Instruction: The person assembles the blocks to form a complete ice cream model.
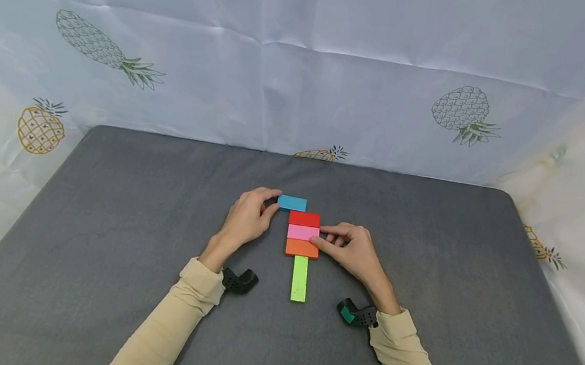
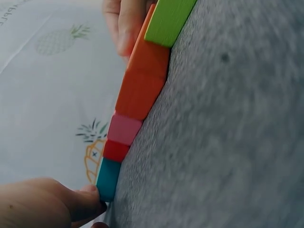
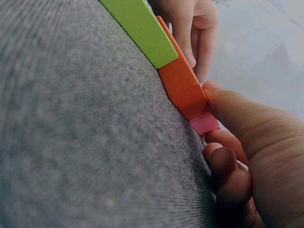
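Flat wooden blocks lie together on the grey table: a red block (image 1: 304, 218), a pink block (image 1: 301, 232) and an orange block (image 1: 301, 248) stacked edge to edge in a column. A light green block (image 1: 299, 278) runs lengthwise toward the near side below the orange one. Behind the red block, set off to the left, is a blue block (image 1: 292, 203). My left hand (image 1: 249, 215) pinches its left end between thumb and index finger. My right hand (image 1: 349, 248) rests at the column's right side, thumb tip on the pink block near the orange one, index fingertip by the red and pink edge.
Both wrists carry black camera mounts (image 1: 240, 281), the right one with a green patch (image 1: 347, 315). A pale cloth (image 1: 303, 97) printed with pineapples hangs behind the dark grey table (image 1: 123, 246) and along its sides.
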`<state>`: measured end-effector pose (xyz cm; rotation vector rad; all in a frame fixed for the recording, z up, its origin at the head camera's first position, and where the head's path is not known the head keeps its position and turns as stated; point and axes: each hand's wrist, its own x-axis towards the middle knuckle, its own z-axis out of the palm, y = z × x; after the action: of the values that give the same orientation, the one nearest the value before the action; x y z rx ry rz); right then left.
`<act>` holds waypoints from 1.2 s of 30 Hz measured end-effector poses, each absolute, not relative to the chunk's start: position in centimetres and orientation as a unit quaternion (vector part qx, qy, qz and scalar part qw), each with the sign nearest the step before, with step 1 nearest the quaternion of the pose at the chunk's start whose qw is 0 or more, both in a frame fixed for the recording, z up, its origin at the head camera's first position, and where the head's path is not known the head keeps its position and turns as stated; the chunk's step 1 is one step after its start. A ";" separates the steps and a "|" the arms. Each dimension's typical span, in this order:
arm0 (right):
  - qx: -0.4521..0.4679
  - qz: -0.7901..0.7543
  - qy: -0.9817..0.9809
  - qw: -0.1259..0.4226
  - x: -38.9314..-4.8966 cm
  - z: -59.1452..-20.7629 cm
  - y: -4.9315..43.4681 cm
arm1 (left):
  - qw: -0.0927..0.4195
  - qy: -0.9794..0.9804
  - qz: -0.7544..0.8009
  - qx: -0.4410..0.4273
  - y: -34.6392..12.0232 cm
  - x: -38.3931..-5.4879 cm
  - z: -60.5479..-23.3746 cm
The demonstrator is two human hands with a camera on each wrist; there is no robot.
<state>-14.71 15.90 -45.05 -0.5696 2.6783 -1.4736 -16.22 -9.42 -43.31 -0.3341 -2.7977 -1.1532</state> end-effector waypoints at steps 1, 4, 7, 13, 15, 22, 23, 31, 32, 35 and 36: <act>-0.183 -0.475 0.861 0.017 -14.7 -45.0 15.9 | 0.050 -0.918 -0.378 -0.109 -9.3 -16.2 -43.3; -0.182 -0.477 0.860 0.018 -14.7 -45.0 15.9 | 0.057 -0.916 -0.381 -0.112 -9.0 -16.1 -43.4; -0.185 -0.477 0.859 0.016 -14.7 -45.0 15.9 | 0.063 -0.916 -0.380 -0.114 -8.7 -16.1 -43.5; -0.191 -0.478 0.857 0.013 -14.8 -45.2 15.9 | 0.078 -0.915 -0.378 -0.119 -8.2 -16.0 -43.6; -0.191 -0.478 0.857 0.012 -14.7 -45.1 15.8 | 0.081 -0.914 -0.378 -0.122 -8.0 -15.9 -43.6; -0.190 -0.477 0.858 0.012 -14.7 -45.0 15.8 | 0.081 -0.916 -0.373 -0.121 -7.6 -15.7 -43.6; -0.190 -0.477 0.858 0.012 -14.7 -45.0 15.8 | 0.081 -0.916 -0.373 -0.121 -7.5 -15.7 -43.6; -0.185 -0.476 0.859 0.015 -14.7 -45.0 15.8 | 0.080 -0.918 -0.369 -0.122 -7.2 -15.7 -43.8; -0.186 -0.476 0.859 0.014 -14.7 -45.0 15.8 | 0.079 -0.918 -0.368 -0.122 -7.2 -15.7 -43.8; -0.186 -0.476 0.859 0.014 -14.7 -45.1 15.8 | 0.078 -0.919 -0.367 -0.123 -7.1 -15.7 -43.9; -0.187 -0.476 0.859 0.014 -14.7 -45.1 15.8 | 0.077 -0.919 -0.368 -0.123 -7.1 -15.7 -43.9</act>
<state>-14.71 15.84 -45.07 -0.5811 2.6753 -1.4826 -15.72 -7.13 -43.92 -0.3673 -2.7514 -1.1019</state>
